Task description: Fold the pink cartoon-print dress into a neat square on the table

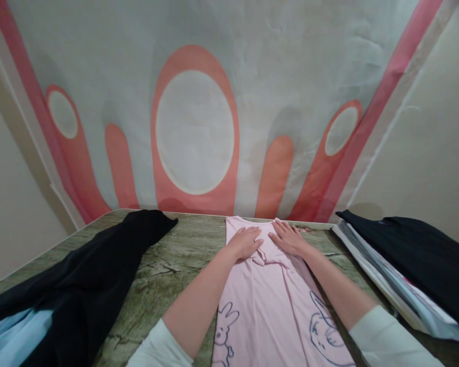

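A pink garment [270,306] with blue rabbit drawings lies lengthwise on the wood-grain table [176,255], folded into a narrow strip. My left hand [246,241] rests flat on its far end, fingers stretched out. My right hand [287,237] lies flat beside it on the same end, fingers spread. Both palms press on the cloth near a small fold between them. Neither hand holds anything.
A black garment [87,270] sprawls over the left of the table, with light blue cloth [11,336] under its near end. At the right sits a stack of folded clothes [401,280] topped by a black piece. A wall with red and white shapes [195,127] stands behind.
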{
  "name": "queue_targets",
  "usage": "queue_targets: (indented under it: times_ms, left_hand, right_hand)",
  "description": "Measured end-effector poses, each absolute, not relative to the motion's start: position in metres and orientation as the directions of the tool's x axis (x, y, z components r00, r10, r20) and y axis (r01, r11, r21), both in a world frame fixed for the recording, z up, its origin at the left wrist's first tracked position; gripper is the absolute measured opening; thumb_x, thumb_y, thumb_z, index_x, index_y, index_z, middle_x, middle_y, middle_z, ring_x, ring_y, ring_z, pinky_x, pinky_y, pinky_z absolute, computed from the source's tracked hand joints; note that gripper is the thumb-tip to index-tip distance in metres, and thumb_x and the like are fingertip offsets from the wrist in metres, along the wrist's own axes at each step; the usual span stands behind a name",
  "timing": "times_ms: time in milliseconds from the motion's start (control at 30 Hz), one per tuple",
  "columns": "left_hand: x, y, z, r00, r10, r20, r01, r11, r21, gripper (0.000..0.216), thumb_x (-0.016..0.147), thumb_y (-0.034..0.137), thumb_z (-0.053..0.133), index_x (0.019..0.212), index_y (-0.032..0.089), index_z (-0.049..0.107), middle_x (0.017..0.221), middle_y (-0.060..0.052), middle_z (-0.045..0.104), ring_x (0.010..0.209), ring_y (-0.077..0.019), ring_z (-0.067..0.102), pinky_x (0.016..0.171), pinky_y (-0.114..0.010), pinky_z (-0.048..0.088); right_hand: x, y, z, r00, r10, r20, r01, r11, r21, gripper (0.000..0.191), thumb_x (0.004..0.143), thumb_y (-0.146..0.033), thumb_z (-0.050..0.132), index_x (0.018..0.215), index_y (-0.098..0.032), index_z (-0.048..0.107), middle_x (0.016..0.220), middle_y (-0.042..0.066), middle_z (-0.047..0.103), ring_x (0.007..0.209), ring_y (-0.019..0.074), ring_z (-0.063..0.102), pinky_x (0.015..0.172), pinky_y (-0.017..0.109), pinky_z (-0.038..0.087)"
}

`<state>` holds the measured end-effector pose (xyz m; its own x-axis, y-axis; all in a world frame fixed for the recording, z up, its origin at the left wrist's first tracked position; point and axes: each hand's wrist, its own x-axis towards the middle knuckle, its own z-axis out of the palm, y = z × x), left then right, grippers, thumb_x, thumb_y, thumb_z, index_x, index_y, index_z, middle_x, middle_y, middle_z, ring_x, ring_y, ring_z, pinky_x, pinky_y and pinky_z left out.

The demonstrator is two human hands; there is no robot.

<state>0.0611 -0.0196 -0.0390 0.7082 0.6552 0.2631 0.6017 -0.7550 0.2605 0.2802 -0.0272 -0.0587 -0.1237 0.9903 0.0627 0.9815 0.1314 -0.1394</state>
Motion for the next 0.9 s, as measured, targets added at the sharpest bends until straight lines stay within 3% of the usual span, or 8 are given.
queue_targets:
  times_ms: [100, 200, 400, 600, 667, 800, 900]
  left_hand:
    - [0.047, -0.009, -0.035, 0.642, 0.679, 0.356, 0.603, -0.734, 0.314, 0.032, 0.091, 0.026, 0.034, 0.111, 0.019, 0.057, 0.117, -0.006, 0.057, 0.111, -0.0165, 0.049, 0.098, -0.028, 0.033]
    - [0.028, 0.003, -0.033, 0.451, 0.777, 0.44, 0.702, -0.613, 0.363, 0.028, 0.088, 0.017, 0.038, 0.103, 0.019, 0.061, 0.109, -0.005, 0.059, 0.104, -0.0163, 0.052, 0.095, -0.028, 0.036]
    - [0.001, 0.025, -0.037, 0.099, 0.896, 0.434, 0.828, -0.316, 0.464, 0.029, 0.084, 0.019, 0.048, 0.112, 0.02, 0.056, 0.115, -0.008, 0.055, 0.109, -0.0199, 0.048, 0.095, -0.034, 0.034]
    - [-0.001, 0.04, -0.044, 0.042, 0.926, 0.376, 0.835, -0.239, 0.496, 0.027, 0.083, 0.029, 0.052, 0.108, 0.02, 0.057, 0.11, -0.009, 0.059, 0.104, -0.0231, 0.052, 0.091, -0.04, 0.036]
    - [0.0, 0.044, -0.046, 0.024, 0.928, 0.372, 0.813, -0.235, 0.532, 0.028, 0.082, 0.03, 0.054, 0.108, 0.021, 0.057, 0.108, -0.008, 0.061, 0.103, -0.023, 0.053, 0.091, -0.04, 0.035]
    - [-0.001, 0.051, -0.049, -0.016, 0.936, 0.353, 0.63, -0.265, 0.73, 0.029, 0.078, 0.025, 0.06, 0.107, 0.02, 0.057, 0.097, -0.006, 0.064, 0.096, -0.0189, 0.057, 0.089, -0.034, 0.039]
    - [0.0, 0.055, -0.05, -0.025, 0.939, 0.342, 0.552, -0.272, 0.788, 0.03, 0.079, 0.022, 0.058, 0.109, 0.017, 0.055, 0.094, -0.006, 0.064, 0.088, -0.0148, 0.06, 0.083, -0.028, 0.044]
  right_hand:
    - [0.28, -0.025, -0.061, -0.099, 0.993, 0.059, 0.984, 0.107, -0.143, 0.076, 0.082, -0.069, 0.014, 0.143, -0.023, 0.02, 0.149, 0.003, 0.013, 0.135, 0.0296, 0.012, 0.106, 0.053, 0.012]
    - [0.28, -0.025, -0.063, -0.088, 0.994, 0.058, 0.985, 0.095, -0.144, 0.077, 0.081, -0.07, 0.015, 0.142, -0.023, 0.021, 0.149, 0.003, 0.014, 0.135, 0.0302, 0.012, 0.106, 0.053, 0.012]
    - [0.279, -0.029, -0.062, -0.096, 0.989, 0.111, 0.984, 0.111, -0.136, 0.076, 0.082, -0.068, 0.016, 0.142, -0.021, 0.024, 0.148, 0.005, 0.018, 0.135, 0.0291, 0.013, 0.107, 0.052, 0.009]
    - [0.268, -0.035, -0.051, -0.204, 0.946, 0.252, 0.967, 0.235, -0.098, 0.075, 0.082, -0.066, 0.025, 0.14, -0.018, 0.027, 0.148, 0.008, 0.018, 0.136, 0.0265, 0.009, 0.109, 0.047, 0.003]
    - [0.259, -0.038, -0.048, -0.27, 0.939, 0.212, 0.945, 0.301, -0.129, 0.073, 0.083, -0.066, 0.024, 0.139, -0.02, 0.03, 0.149, 0.007, 0.017, 0.136, 0.0261, 0.01, 0.109, 0.046, 0.007]
    - [0.245, -0.043, -0.047, -0.375, 0.921, 0.103, 0.899, 0.389, -0.202, 0.07, 0.084, -0.066, 0.021, 0.14, -0.025, 0.027, 0.149, 0.005, 0.017, 0.136, 0.0254, 0.012, 0.108, 0.046, 0.012]
    - [0.24, -0.048, -0.047, -0.4, 0.913, 0.081, 0.888, 0.408, -0.211, 0.07, 0.084, -0.066, 0.021, 0.141, -0.026, 0.024, 0.148, 0.005, 0.017, 0.136, 0.0256, 0.013, 0.108, 0.046, 0.012]
